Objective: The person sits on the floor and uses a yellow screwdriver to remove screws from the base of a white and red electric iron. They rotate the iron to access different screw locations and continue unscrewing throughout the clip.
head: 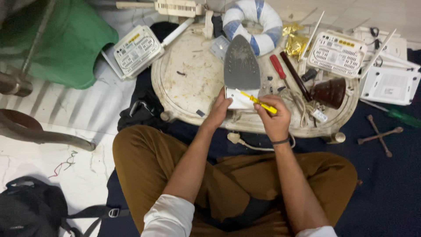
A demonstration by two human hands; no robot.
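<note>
Right hand point(275, 119) grips yellow screwdriver point(258, 101); left hand point(218, 110) clasps upturned iron point(241, 70).

Low round cream table point(184, 79) carries the upturned iron point(241, 66) at centre; right of the iron lie a red-handled screwdriver point(278, 66) and brown cone point(330, 92); behind it, a blue-white ring point(258, 22).

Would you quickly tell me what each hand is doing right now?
Left hand: closed on the back end of the clothes iron, steadying it.
Right hand: closed around a yellow screwdriver, tip toward the iron.
</note>
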